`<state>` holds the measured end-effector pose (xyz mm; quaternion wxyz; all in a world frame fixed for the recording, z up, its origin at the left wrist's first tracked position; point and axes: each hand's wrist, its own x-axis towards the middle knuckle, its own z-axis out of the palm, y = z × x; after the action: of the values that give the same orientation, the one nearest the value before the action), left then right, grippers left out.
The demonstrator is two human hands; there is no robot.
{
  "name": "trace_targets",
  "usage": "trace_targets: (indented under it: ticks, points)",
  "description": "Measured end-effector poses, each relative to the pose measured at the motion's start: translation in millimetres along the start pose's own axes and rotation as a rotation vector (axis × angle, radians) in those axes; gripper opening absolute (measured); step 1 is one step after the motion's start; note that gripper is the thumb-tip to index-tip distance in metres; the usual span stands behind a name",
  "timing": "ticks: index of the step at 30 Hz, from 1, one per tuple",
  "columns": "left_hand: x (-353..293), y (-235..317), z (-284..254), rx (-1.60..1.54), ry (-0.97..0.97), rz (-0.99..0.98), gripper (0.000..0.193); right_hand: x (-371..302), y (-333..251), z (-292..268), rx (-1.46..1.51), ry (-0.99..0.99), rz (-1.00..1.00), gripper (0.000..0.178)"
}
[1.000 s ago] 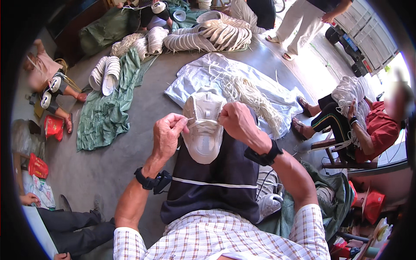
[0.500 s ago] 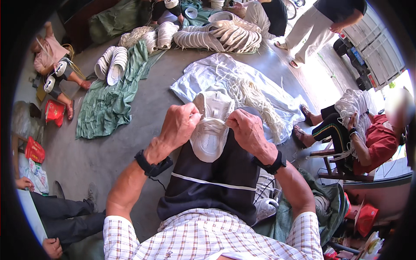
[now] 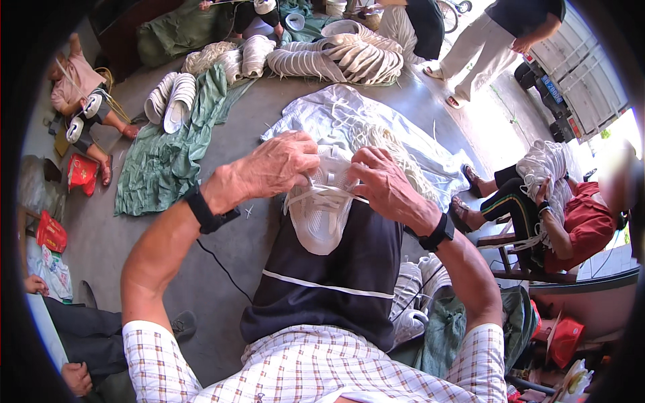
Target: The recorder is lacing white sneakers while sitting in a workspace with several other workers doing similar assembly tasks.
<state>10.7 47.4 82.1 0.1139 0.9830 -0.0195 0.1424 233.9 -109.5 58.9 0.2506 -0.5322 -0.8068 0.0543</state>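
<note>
A white sneaker (image 3: 320,225) rests on my dark-trousered lap, toe toward me. White shoelace (image 3: 329,192) crosses its upper part and runs out to both sides. My left hand (image 3: 285,161) bends over the left of the shoe's opening, fingers pinched on lace at the eyelets. On the other side my right hand (image 3: 386,181) has its fingers curled round the lace, with a short white piece showing below the thumb. Both hands partly hide the shoe's collar and tongue. A thin white strip (image 3: 328,285) lies across my thighs.
Beyond my knees a white sheet (image 3: 302,111) bears loose laces (image 3: 393,151). Rows of nested white shoes (image 3: 336,60) stand farther back; a pair (image 3: 178,101) sits on green sacking (image 3: 161,164). More shoes (image 3: 410,302) lie by my right thigh. People sit on both sides.
Both hands have risen toward the far end of the shoe, the left elbow swinging outward. The shoe has shifted slightly left and nearer to me, and the lace stretches across differently.
</note>
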Motion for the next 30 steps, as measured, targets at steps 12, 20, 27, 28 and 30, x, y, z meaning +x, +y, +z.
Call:
trace_targets:
  ticks: [12, 20, 27, 28, 30]
  points:
    - [26.5, 3.5, 25.4, 0.089, -0.245, -0.354, 0.019, 14.9, -0.8, 9.2, -0.112, -0.142, 0.114, 0.014]
    - [11.9, 4.6, 42.2, -0.452, 0.222, -0.399, 0.017, 3.6, 6.8, 38.7, 0.727, 0.266, 0.526, 0.011]
    - [6.7, 16.8, 37.2, -0.047, 0.133, -0.316, 0.014, 7.4, -11.1, 48.8, 0.104, 0.333, 0.237, 0.008]
    - [8.3, 19.0, 40.4, -0.062, 0.216, -0.356, 0.014, 8.8, -12.1, 47.9, 0.152, 0.319, 0.293, 0.009]
    - [14.4, 20.8, 46.2, -0.254, 0.322, -0.486, 0.015, 14.2, -11.7, 46.6, 0.445, 0.408, 0.368, 0.008]
